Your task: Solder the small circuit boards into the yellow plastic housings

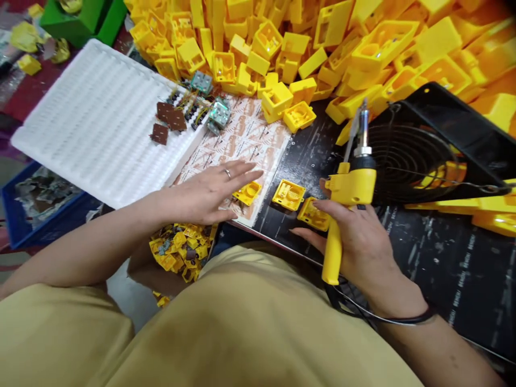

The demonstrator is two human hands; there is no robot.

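Bench (443, 258) edge, soldering iron (350, 185) in right hand (358, 242) (left hand (205, 196) flat)

White tray (92, 123) w/ circuit boards (167, 115) (rt edge); black fan (403, 156) rt; green box (86, 21), blue crate (12, 209) left.

Yellow soldering iron (347, 189), black cord; yellow plastic housings (288, 194) piled everywhere; white ridged tray (97, 123); brown circuit boards (166, 121); black fan (407, 156); blue crate (24, 215); green box (80, 19)
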